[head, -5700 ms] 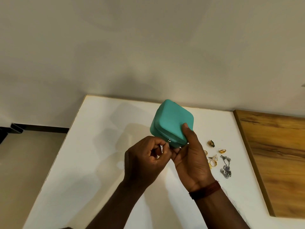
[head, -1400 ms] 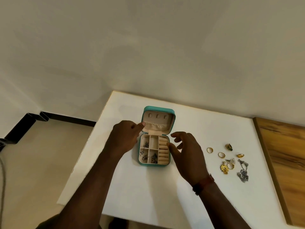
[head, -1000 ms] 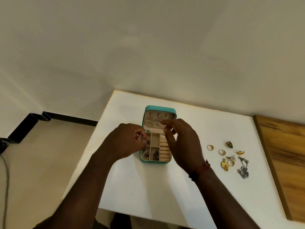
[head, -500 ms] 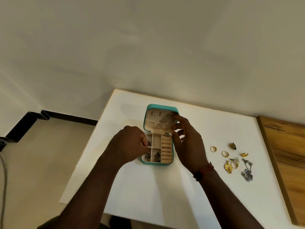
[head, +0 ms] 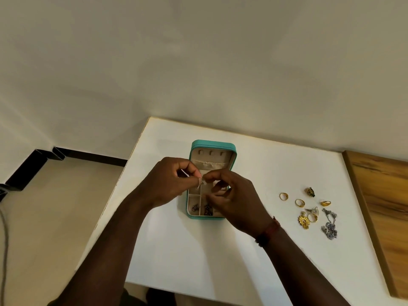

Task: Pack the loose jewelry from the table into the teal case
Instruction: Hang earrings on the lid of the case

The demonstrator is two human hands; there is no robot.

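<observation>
A small rectangular teal case [head: 213,146] with a beige padded lining is laid open on the white tabletop [head: 198,250], its lid tilted back on the far side of both hands. The left hand [head: 170,184] is held over the near-left part of the case, thumb and forefinger pinched on a small silvery piece of jewelry [head: 199,182] that hangs just above the compartments. The right hand [head: 234,202] is held just beside it over the right half of the case, fingers curled loosely; whether anything is gripped by it cannot be told. Two dark trinkets [head: 202,209] are seen in the near compartments, below the hands. Well to the right of the right hand, gold rings [head: 300,203], a gold flower pendant [head: 304,220] and a silver chain [head: 329,224] are spread on the tabletop. A reddish-brown band [head: 268,231] is worn on the right wrist.
</observation>
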